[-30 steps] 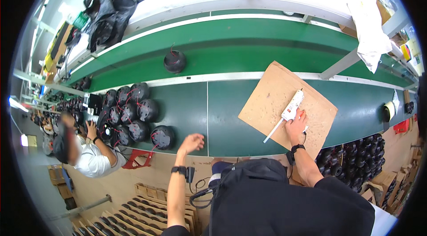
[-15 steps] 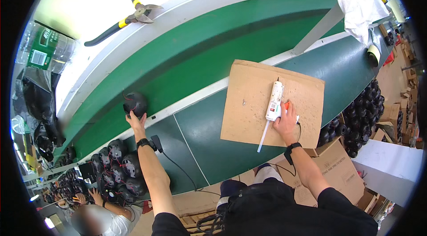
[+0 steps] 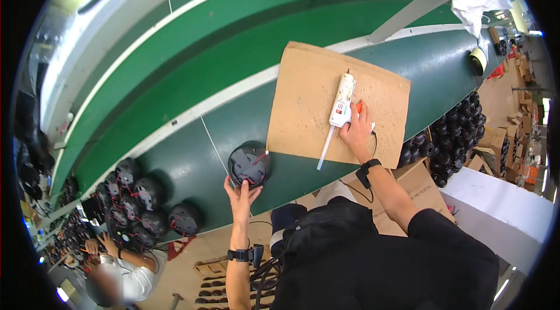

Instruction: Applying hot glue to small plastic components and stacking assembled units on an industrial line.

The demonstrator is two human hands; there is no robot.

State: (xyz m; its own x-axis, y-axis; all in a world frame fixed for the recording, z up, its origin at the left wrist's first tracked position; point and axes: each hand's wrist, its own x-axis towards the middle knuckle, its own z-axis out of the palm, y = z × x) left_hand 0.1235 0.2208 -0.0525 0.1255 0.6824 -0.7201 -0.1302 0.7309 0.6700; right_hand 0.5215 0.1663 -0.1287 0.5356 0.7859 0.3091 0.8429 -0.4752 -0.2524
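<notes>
My left hand (image 3: 241, 198) grips the near edge of a round black housing (image 3: 244, 163). The housing's hollow side faces up, showing thin red wires and a small white connector. It is at the bench's near side, left of a flat cardboard sheet (image 3: 281, 117). On that sheet lies a white hot glue gun (image 3: 343, 97) with an orange trigger, its nozzle pointing away and a pale glue stick (image 3: 325, 149) out of its back. My right hand (image 3: 357, 132) is closed around the gun's handle.
Several black housings (image 3: 150, 192) with red wires cluster on the bench at left, beside a co-worker (image 3: 134, 275). A green belt (image 3: 227, 59) runs along the far side. Piled black housings (image 3: 455, 135) and a cardboard box (image 3: 423, 196) stand at right. A grey post (image 3: 411, 11) rises behind.
My left hand has brought the black housing from the green belt to the bench beside the cardboard. My right hand stays on the glue gun. The view has shifted.
</notes>
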